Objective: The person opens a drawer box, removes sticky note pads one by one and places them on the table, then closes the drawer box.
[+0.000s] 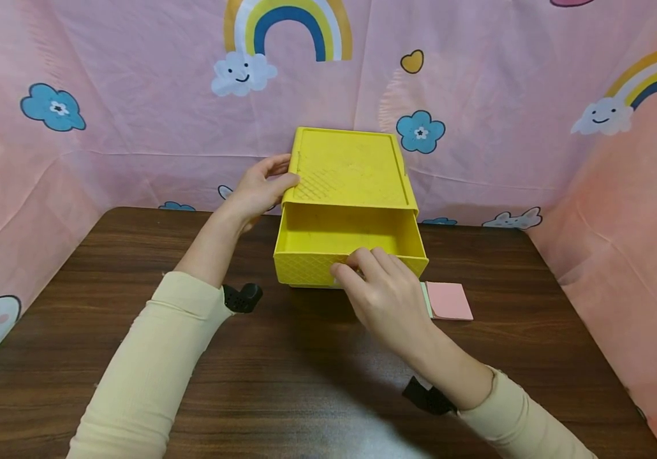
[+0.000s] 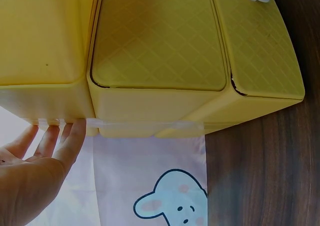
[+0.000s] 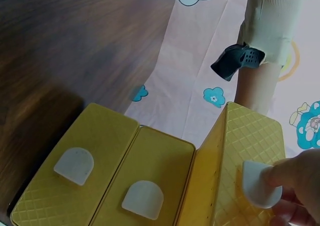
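On the table [image 1: 282, 395] at twelve o'clock, a yellow cabinet [image 1: 351, 166] stands, top drawer [image 1: 305, 269] out. The right hand [image 1: 388, 299] pinches the drawer's handle [image 3: 256, 182]; the left hand [image 1: 254, 192], fingers spread, touches the cabinet's nine-o'clock side.

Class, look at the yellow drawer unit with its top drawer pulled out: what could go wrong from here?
The top drawer juts out beyond the lower drawers, so more pulling might tip the yellow unit forward. The right hand pinches only a small white tab, which could slip. The left hand touches just the unit's left side, so it might swivel.
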`<control>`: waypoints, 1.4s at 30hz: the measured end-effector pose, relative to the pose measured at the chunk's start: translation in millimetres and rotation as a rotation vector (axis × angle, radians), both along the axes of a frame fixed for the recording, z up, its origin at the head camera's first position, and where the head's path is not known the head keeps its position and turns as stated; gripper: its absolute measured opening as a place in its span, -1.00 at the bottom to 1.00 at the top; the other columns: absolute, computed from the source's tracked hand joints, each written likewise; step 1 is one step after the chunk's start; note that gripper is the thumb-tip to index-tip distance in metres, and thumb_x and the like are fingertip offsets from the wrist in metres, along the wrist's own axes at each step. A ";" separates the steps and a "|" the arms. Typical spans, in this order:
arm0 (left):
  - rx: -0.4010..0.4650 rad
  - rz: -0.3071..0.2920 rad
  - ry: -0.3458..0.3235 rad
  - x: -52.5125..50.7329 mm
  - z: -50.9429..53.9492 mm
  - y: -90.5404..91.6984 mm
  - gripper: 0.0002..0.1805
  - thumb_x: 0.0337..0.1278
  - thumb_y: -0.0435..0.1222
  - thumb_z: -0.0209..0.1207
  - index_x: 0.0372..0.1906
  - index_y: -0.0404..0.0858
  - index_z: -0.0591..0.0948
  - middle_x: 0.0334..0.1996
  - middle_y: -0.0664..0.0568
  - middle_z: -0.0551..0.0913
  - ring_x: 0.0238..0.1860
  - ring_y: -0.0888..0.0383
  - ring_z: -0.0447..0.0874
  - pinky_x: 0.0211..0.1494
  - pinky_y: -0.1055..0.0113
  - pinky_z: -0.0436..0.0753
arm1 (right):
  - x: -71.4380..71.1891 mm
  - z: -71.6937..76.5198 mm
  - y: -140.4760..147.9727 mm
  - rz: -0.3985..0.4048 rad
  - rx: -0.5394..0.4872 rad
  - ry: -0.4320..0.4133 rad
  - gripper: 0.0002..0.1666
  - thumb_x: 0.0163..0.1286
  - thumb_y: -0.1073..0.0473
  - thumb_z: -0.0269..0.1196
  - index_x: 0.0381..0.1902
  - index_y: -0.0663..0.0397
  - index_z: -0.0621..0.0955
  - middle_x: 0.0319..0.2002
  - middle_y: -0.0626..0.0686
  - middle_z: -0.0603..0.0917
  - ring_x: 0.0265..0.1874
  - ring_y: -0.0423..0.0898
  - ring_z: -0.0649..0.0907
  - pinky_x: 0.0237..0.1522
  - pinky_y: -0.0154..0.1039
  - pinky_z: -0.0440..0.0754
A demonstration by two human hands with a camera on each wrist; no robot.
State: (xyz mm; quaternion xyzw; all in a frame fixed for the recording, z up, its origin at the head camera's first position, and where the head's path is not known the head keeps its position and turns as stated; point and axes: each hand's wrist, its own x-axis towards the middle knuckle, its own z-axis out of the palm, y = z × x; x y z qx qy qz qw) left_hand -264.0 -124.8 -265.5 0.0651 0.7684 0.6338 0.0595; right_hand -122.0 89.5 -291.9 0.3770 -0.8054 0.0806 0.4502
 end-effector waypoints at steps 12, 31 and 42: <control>-0.002 0.000 0.011 -1.0 -1.3 0.1 -0.36 0.20 -0.21 0.08 0.38 -0.12 0.20 0.31 -0.01 0.26 0.18 0.09 0.37 0.16 0.22 0.48 | -12.8 -0.8 1.7 -0.022 0.032 -0.009 -0.79 0.25 0.37 0.08 -0.37 0.02 0.62 -0.45 -0.03 0.54 -0.56 -0.11 0.44 -0.60 -0.36 0.35; 0.003 0.008 0.006 -1.2 -1.3 1.1 -0.35 0.20 -0.21 0.07 0.39 -0.12 0.19 0.31 -0.01 0.25 0.19 0.11 0.36 0.16 0.24 0.48 | -32.6 0.6 1.4 -0.038 0.047 -0.026 -0.83 0.30 0.31 0.10 -0.35 0.03 0.64 -0.45 0.00 0.54 -0.52 -0.09 0.45 -0.57 -0.35 0.36; -0.010 0.007 0.002 0.3 -0.4 1.0 -0.35 0.20 -0.20 0.07 0.39 -0.10 0.18 0.32 0.00 0.24 0.20 0.11 0.36 0.17 0.24 0.48 | -44.6 -0.3 0.1 -0.031 0.026 -0.026 -0.84 0.27 0.32 0.12 -0.37 0.05 0.64 -0.47 0.01 0.53 -0.53 -0.08 0.44 -0.57 -0.34 0.36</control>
